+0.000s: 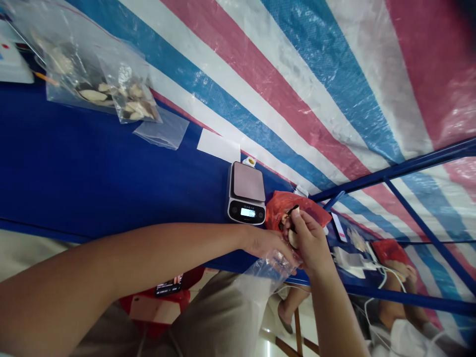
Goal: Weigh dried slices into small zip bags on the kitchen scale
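Observation:
Beside the kitchen scale, whose display is lit and whose plate is bare, lies an open red plastic bag. My left hand is closed on a clear plastic bag that hangs over the table's front edge. My right hand reaches in from the right, its thumb and fingers pinched on dark-and-pale slices at the mouth of the clear bag. Both hands are close together, in front of the red bag. The fingertips of my left hand are partly hidden.
Clear bags of pale slices lie at the back left of the blue table, near a white paper. Blue frame bars rise at the right. Beyond are a phone, cables and another person's arms. Another phone rests on a red stool.

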The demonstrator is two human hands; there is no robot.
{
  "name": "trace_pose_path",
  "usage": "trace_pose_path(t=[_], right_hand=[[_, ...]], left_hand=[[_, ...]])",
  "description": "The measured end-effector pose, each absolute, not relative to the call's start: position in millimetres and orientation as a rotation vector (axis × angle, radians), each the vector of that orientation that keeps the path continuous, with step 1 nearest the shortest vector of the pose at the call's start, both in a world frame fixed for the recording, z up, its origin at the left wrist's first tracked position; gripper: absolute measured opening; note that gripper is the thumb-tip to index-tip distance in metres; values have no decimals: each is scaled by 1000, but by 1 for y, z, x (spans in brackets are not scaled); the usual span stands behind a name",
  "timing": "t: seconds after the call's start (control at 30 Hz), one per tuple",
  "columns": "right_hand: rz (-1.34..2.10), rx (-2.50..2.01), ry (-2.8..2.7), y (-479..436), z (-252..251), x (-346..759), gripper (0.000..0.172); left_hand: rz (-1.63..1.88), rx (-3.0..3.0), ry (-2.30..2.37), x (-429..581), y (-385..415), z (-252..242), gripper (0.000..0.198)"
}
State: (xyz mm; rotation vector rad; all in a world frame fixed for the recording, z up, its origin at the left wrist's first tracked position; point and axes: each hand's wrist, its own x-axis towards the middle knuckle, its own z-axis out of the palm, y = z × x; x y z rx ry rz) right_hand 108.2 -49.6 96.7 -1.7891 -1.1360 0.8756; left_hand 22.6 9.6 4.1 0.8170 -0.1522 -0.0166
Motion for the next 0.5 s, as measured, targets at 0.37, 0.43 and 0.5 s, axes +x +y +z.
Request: trace_pose_path(t=[0.37,0.43,0.5], right_hand=[[793,-1818,-1281,-58,102,114,41],[782,-1821,-1292,-58,104,117,41],[689,-1866,-1340,-59,107,120,41]], left_hand=[[41,777,-98,28,11,-1,39],[52,751,-79,27,11,1,37],[65,724,-65,25,11,4,36]])
